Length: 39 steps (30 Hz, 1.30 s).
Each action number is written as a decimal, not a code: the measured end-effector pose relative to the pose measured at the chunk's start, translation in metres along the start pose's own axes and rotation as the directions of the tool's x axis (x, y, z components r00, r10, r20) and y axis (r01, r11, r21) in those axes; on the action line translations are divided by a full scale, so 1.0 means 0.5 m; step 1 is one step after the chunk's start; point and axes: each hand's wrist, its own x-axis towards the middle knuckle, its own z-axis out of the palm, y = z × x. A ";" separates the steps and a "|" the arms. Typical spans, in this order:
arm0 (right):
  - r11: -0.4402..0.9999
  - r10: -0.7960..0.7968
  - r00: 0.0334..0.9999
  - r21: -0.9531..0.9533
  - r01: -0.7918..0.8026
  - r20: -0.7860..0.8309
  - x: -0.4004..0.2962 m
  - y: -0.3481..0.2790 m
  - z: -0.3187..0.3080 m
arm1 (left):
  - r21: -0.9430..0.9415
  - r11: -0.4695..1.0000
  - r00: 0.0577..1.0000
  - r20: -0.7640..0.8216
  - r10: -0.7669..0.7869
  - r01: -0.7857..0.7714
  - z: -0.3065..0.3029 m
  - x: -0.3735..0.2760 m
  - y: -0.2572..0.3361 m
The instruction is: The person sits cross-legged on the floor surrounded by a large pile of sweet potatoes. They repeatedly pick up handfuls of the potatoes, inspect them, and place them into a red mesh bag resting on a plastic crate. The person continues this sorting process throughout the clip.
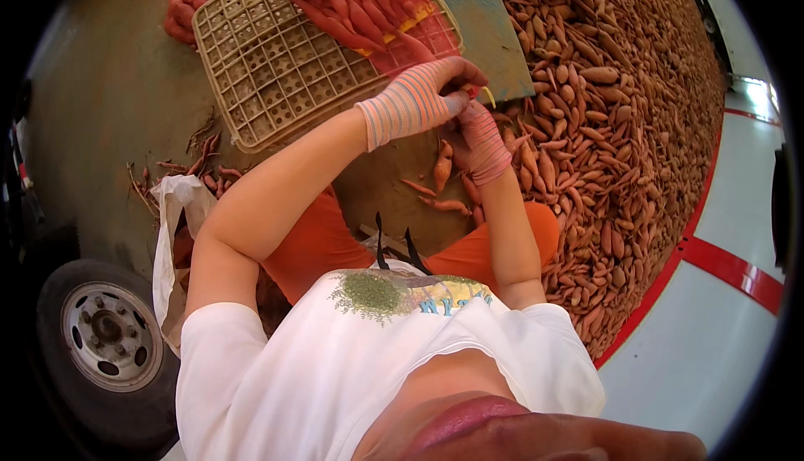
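A red mesh bag [364, 5] packed with sweet potatoes lies on an upturned plastic crate [251, 71], its loose end drawn towards my hands. My left hand [418, 100], in a striped glove, is closed on the gathered end of the bag. Just below and to the right, my right hand [480, 141], in a similar glove, meets it with fingers bent at the same spot; what its fingertips hold is partly hidden. A thin yellow strip [490, 97] sticks out beside the fingers.
A large heap of sweet potatoes [603, 147] fills the right side, bordered by a red-edged white panel [741, 197]. A metal plate [493, 43] adjoins the crate. Another filled red bag [188, 5] stands behind it. A white sack [166, 241] and a vehicle wheel [110, 329] are at left.
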 end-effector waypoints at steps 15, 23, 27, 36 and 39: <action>-0.613 -0.432 0.098 -0.372 0.697 0.896 0.368 -0.068 0.354 | -0.083 0.988 0.988 0.076 0.138 -0.131 -0.021 -0.027 0.060; -0.747 -0.428 0.124 -0.428 0.509 0.895 0.282 -0.092 0.410 | -0.033 0.999 0.995 0.095 -0.016 0.020 -0.045 -0.051 0.087; -0.462 -0.431 0.589 -0.728 0.507 0.684 0.387 -0.069 0.368 | -0.083 0.997 0.998 0.057 0.013 -0.008 -0.047 -0.048 0.104; -0.106 -0.006 0.683 -0.679 0.726 0.731 0.154 -0.120 -0.011 | 0.051 0.999 1.000 0.011 -0.018 0.018 -0.028 -0.027 0.060; -0.067 -0.119 0.790 -0.799 0.597 0.601 0.023 -0.156 -0.275 | 0.359 0.923 0.989 0.011 0.148 -0.142 0.004 -0.007 -0.003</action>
